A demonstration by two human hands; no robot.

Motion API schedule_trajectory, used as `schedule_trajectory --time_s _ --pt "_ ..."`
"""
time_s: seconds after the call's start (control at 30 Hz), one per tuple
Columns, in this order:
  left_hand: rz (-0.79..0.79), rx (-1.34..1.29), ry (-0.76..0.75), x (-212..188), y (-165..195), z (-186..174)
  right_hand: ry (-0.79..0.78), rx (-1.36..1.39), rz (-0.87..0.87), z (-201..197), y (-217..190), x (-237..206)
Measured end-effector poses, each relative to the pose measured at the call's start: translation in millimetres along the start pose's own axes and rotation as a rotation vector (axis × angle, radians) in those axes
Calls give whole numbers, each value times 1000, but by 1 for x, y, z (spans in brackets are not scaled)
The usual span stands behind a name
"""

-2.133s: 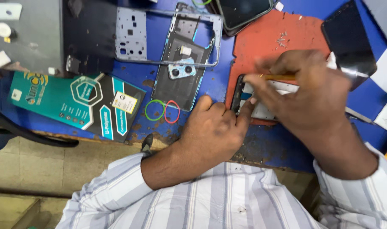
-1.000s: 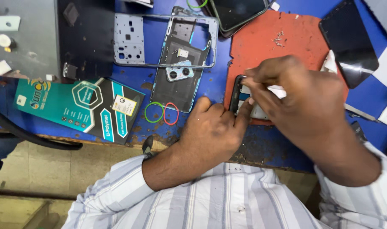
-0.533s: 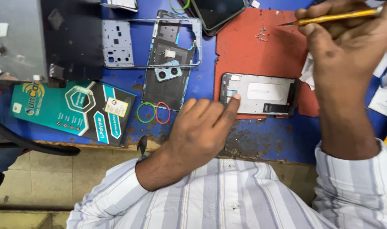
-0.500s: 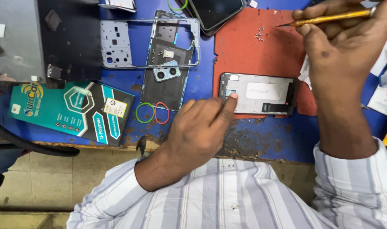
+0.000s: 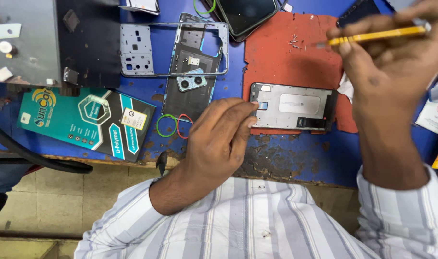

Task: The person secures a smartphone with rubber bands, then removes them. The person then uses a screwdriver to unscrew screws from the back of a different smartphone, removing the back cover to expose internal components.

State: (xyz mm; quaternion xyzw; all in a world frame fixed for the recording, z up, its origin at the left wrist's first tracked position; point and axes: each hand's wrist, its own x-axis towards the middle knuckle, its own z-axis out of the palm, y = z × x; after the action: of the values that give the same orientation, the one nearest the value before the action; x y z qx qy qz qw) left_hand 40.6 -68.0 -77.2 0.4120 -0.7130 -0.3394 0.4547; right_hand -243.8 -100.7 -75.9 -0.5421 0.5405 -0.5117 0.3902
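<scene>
I wear a long-sleeved shirt in pale lilac-grey with broad white vertical stripes, filling the bottom of the frame. A row of small pale buttons runs down its front placket in the lower middle. The left sleeve ends a little above my wrist at lower left, its cuff loose and slightly rumpled. The right sleeve ends at lower right with a wider striped cuff. My left hand and right hand are bare, with no rings, watch or gloves on them.
</scene>
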Motion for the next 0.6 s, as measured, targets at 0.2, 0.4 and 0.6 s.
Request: schedule_trajectory --time_s 0.2,0.4,0.6 --pt "-135 -228 -40 1 0 -1 -36 61 -24 23 -31 -52" --pt "-81 -240 -84 -2 -7 -3 -176 -20 -68 39 -41 -66" --pt "-92 -222 -96 -4 -6 -1 -172 39 -50 44 -42 -71"
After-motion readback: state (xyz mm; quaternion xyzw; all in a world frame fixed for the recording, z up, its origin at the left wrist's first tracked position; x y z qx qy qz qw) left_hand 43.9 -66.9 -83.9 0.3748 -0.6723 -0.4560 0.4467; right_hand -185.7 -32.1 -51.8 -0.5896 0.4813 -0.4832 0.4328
